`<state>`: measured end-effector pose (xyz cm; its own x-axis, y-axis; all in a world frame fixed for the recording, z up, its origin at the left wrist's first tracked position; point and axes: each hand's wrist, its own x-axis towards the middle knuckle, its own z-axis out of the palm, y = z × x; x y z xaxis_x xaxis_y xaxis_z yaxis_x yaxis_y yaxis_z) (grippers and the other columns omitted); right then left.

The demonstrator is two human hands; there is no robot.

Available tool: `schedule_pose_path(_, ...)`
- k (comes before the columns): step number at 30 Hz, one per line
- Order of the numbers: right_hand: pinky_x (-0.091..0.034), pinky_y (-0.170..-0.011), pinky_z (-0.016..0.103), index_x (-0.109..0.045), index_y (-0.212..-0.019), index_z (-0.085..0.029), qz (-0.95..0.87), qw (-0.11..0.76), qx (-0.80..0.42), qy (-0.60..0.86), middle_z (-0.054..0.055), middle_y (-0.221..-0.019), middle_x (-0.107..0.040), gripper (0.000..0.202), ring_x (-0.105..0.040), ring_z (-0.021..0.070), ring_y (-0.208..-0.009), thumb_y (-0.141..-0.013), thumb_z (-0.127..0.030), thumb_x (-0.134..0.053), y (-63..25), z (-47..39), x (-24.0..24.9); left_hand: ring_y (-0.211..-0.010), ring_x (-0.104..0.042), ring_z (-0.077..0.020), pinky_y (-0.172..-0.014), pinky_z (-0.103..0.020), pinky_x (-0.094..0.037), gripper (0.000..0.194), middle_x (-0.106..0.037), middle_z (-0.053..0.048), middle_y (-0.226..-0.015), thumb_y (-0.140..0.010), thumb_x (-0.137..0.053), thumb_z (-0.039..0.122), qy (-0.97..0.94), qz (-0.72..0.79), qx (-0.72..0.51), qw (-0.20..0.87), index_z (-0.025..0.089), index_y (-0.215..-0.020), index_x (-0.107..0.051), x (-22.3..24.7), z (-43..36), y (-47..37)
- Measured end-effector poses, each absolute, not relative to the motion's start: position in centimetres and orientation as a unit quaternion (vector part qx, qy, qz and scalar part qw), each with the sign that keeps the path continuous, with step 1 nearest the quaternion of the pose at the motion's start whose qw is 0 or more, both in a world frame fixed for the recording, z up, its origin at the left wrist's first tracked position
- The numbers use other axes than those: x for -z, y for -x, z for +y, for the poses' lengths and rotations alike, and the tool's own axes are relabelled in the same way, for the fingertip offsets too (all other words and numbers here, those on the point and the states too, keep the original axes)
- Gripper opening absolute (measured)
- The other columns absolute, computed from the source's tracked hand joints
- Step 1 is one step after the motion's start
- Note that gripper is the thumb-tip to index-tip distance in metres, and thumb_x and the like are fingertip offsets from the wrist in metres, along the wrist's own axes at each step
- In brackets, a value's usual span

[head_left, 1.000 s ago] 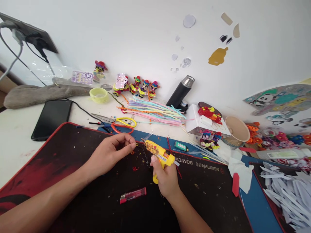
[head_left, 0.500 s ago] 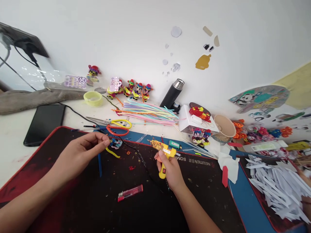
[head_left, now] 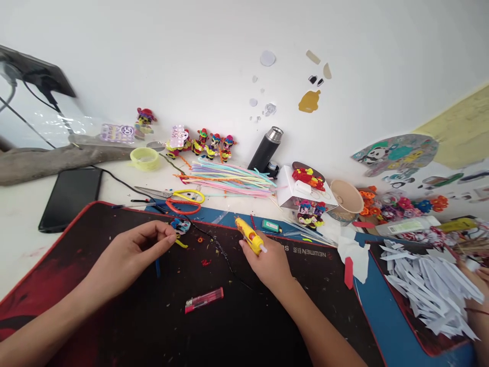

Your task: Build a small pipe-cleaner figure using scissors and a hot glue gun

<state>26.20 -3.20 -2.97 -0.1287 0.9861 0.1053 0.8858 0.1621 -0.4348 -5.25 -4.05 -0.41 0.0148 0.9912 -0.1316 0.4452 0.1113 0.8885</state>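
My right hand (head_left: 272, 262) holds a yellow hot glue gun (head_left: 249, 233) over the dark mat; its stained nozzle points away and a whitish glue stick end pokes out at the rear. The handle is mostly hidden by my fingers. Thumb and index finger of my left hand (head_left: 132, 252) are pinched together; whatever is between them, if anything, is too small to make out. Just beyond those fingertips lie a small blue-and-black fuzzy figure piece (head_left: 181, 225) and a short yellow pipe cleaner (head_left: 181, 244). Part of a blue strip (head_left: 158, 267) shows below the left hand.
A red lighter (head_left: 204, 299) lies on the mat (head_left: 237, 336), with a black cord (head_left: 225, 255) crossing behind it. Farther back are scissors (head_left: 187, 201), pipe cleaners (head_left: 233, 178) and a black thermos (head_left: 264, 150). Paper strips (head_left: 428, 285) are piled at right beside another person's arm (head_left: 477, 316).
The glue gun has turned in my right hand, so its rear end now faces me and its handle is hidden. My left hand has shifted slightly right and down, still pinched.
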Motion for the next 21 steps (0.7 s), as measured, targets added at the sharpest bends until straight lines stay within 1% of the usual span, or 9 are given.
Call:
schedule_pose_path(2,-0.036,-0.061,0.032,-0.072,-0.095,-0.019,-0.763,0.130,-0.089,0.627,0.009,-0.076,-0.076,0.032,-0.072,0.0270,-0.068,-0.103,-0.047,-0.058,-26.4,-3.1,2.9,-0.073,-0.061,-0.0196,-0.068,-0.026,-0.048,0.049,-0.068,-0.002,-0.078,-0.086,-0.064,0.070,-0.603,0.613,-0.324,0.395,0.022,-0.083,-0.069,0.5,-4.2,5.0)
schedule_pose_path(4,-0.035,-0.061,0.032,-0.072,-0.101,-0.019,-0.777,0.091,-0.071,0.619,0.009,-0.080,-0.077,0.031,-0.073,0.0276,-0.072,-0.104,-0.047,-0.059,-26.5,-3.1,2.9,-0.070,-0.062,-0.0186,-0.066,-0.025,-0.048,0.045,-0.068,-0.001,-0.076,-0.089,-0.062,0.066,-0.627,0.605,-0.320,0.373,0.022,-0.083,-0.070,0.8,-4.3,4.8)
schedule_pose_path(7,-0.039,-0.066,0.032,-0.071,-0.113,-0.020,-0.785,0.069,-0.103,0.607,0.009,-0.094,-0.080,0.032,-0.075,0.0290,-0.082,-0.102,-0.050,-0.064,-26.4,-3.2,2.7,-0.068,-0.063,-0.0179,-0.064,-0.024,-0.047,0.040,-0.071,0.000,-0.076,-0.092,-0.060,0.061,-0.657,0.591,-0.312,0.349,0.023,-0.084,-0.071,1.3,-4.5,4.7)
schedule_pose_path(10,-0.043,-0.071,0.033,-0.070,-0.118,-0.022,-0.779,0.067,-0.156,0.604,0.009,-0.104,-0.080,0.035,-0.075,0.0300,-0.090,-0.100,-0.052,-0.068,-26.5,-3.5,2.4,-0.065,-0.063,-0.0174,-0.061,-0.024,-0.047,0.037,-0.072,0.000,-0.076,-0.093,-0.060,0.058,-0.672,0.582,-0.306,0.340,0.024,-0.086,-0.073,1.6,-4.7,4.7)
schedule_pose_path(13,-0.046,-0.076,0.035,-0.070,-0.120,-0.023,-0.779,0.077,-0.200,0.590,0.008,-0.107,-0.078,0.037,-0.073,0.0304,-0.096,-0.098,-0.053,-0.070,-26.6,-4.0,1.9,-0.064,-0.063,-0.0172,-0.059,-0.023,-0.047,0.037,-0.073,0.000,-0.075,-0.094,-0.061,0.058,-0.678,0.575,-0.309,0.338,0.024,-0.086,-0.074,1.7,-4.8,4.6)
schedule_pose_path(16,-0.049,-0.081,0.036,-0.069,-0.127,-0.023,-0.787,0.099,-0.243,0.559,0.008,-0.111,-0.076,0.040,-0.071,0.0287,-0.099,-0.098,-0.051,-0.070,-27.0,-4.6,1.5,-0.065,-0.065,-0.0171,-0.059,-0.023,-0.048,0.037,-0.073,0.000,-0.077,-0.095,-0.061,0.057,-0.684,0.567,-0.309,0.339,0.024,-0.087,-0.074,1.9,-4.9,4.5)
schedule_pose_path(18,-0.050,-0.084,0.037,-0.068,-0.131,-0.023,-0.790,0.115,-0.262,0.541,0.007,-0.110,-0.075,0.040,-0.070,0.0272,-0.098,-0.100,-0.049,-0.069,-27.1,-5.0,1.4,-0.066,-0.066,-0.0169,-0.060,-0.023,-0.049,0.035,-0.074,0.000,-0.077,-0.096,-0.061,0.056,-0.691,0.562,-0.306,0.335,0.024,-0.088,-0.074,2.3,-5.0,4.5)
schedule_pose_path(21,-0.051,-0.081,0.035,-0.069,-0.134,-0.023,-0.794,0.128,-0.275,0.527,0.006,-0.100,-0.073,0.039,-0.069,0.0246,-0.092,-0.102,-0.046,-0.067,-27.2,-5.5,1.7,-0.066,-0.067,-0.0165,-0.061,-0.023,-0.049,0.032,-0.074,0.000,-0.079,-0.098,-0.061,0.053,-0.711,0.550,-0.301,0.319,0.024,-0.092,-0.074,2.8,-5.2,4.5)
